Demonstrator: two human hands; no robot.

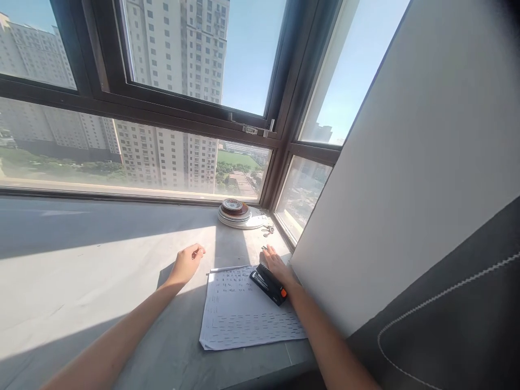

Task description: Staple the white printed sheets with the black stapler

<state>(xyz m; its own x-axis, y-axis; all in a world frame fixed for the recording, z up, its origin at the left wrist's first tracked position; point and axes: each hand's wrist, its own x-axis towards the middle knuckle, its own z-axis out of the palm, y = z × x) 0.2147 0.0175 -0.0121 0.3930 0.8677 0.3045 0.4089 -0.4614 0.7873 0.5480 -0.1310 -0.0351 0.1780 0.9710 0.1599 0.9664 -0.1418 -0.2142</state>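
Head view, and the black stapler [268, 285] lies on the written papers [231, 317], long axis slanting toward the right forearm [320, 327], just on the wearer's side of the right hand [278, 266], clearly the nearer one. Its fingers reach forward, close together; whether they pinch that tiny dark speck [264, 248], I can't tell. Left hand [187, 264]: fingers curled, their grip hidden.

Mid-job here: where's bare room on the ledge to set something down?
Widest: the ledge between the window frame and left forearm. A smaller patch lies between the plates and papers, right of the left hand. Crowded: the right side, where keys, right hand and stapler sit near the white wall.
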